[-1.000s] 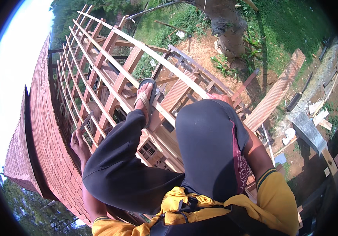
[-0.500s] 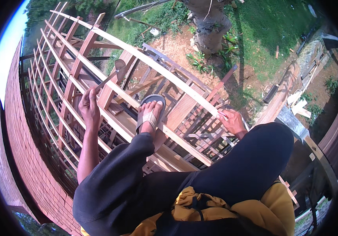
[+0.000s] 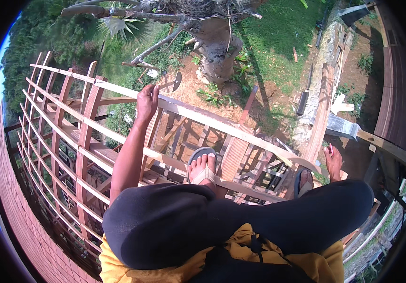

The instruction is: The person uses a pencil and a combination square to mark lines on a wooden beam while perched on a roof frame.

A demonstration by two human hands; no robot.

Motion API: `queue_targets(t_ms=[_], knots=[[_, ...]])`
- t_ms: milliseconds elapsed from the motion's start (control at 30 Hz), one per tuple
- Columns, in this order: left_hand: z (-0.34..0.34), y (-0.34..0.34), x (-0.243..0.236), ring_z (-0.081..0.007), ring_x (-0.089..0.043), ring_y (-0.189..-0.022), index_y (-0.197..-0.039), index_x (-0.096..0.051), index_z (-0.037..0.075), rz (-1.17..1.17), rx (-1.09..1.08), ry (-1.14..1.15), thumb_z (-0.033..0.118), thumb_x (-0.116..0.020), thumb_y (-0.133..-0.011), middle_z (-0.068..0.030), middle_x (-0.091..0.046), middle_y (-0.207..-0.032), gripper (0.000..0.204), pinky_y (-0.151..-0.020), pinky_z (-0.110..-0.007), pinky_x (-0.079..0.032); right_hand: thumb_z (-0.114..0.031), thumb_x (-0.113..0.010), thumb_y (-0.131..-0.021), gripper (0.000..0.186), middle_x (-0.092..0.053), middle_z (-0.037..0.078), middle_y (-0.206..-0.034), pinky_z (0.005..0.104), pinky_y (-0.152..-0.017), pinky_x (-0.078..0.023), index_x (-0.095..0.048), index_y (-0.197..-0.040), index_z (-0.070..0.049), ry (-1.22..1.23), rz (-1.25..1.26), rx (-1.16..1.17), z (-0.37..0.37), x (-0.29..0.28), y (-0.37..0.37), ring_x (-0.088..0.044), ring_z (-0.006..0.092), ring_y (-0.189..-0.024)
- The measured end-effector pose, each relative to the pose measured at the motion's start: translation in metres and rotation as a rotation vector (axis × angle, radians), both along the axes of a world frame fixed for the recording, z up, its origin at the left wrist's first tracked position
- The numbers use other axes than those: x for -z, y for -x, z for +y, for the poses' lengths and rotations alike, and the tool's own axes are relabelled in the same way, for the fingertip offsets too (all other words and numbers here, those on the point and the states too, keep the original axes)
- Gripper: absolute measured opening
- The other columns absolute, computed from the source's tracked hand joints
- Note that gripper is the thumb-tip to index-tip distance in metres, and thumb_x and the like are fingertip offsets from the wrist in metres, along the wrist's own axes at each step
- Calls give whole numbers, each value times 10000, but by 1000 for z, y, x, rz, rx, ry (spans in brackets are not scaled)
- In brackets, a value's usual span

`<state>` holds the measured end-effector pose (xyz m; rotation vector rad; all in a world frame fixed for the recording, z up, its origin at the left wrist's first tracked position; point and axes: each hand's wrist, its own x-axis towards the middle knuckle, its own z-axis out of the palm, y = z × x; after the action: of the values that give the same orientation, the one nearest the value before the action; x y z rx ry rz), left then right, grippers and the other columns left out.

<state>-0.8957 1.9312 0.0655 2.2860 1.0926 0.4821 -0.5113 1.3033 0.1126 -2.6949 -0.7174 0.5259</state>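
My left hand (image 3: 148, 96) is closed around the handle of a hammer (image 3: 177, 81). Its dark curved head points away to the right, past the outermost wooden batten (image 3: 203, 120). That hand is over the batten, and whether it touches the wood I cannot tell. On the right, my right hand (image 3: 333, 159) is raised beyond the batten's right end, fingers curled on a small thin pinkish object (image 3: 330, 148) too small to name. My left sandalled foot (image 3: 203, 169) rests on the inner batten; the other foot (image 3: 304, 181) shows beside my right knee.
Open roof framing of rafters (image 3: 86, 137) and battens spreads left, with gaps to the ground below. A tiled roof (image 3: 16, 203) slopes at far left. Tree trunk (image 3: 214, 54) and bare branches stand ahead. A metal gutter (image 3: 335, 127) and planks lie right.
My left hand has moved right and forward with the hammer, out to the outer batten. The right hand has let go of the batten and moved right. The view has shifted, and my right foot now shows.
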Motion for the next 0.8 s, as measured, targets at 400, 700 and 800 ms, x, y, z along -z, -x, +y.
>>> queue_targets(t_ms=[400,700,800], knots=[[18,-12,46,-381,-685,-701,-821,-690,77,426,130,-23,349,-551,-953,-194,-689,-746,333,-660,-487,-536,-280,-667,-925,268,-673,98,-807,329,-732,-492,-678,-1014,-27,176,-56,331,-99,-36,83,-607,144,-768],[21,-7,51,-375,-681,-643,-730,-637,69,216,144,-104,251,-613,-895,-197,-662,-668,247,-605,-476,-544,-234,-648,-892,305,-655,196,-918,394,-707,-497,-651,-1084,4,293,-34,-121,72,-78,129,-639,315,-778],[14,-13,52,-375,-685,-652,-727,-647,68,262,111,-50,276,-627,-887,-206,-671,-691,263,-615,-479,-547,-274,-657,-876,382,-663,191,-985,412,-773,-500,-647,-1136,5,298,117,-120,154,-89,133,-643,328,-827]])
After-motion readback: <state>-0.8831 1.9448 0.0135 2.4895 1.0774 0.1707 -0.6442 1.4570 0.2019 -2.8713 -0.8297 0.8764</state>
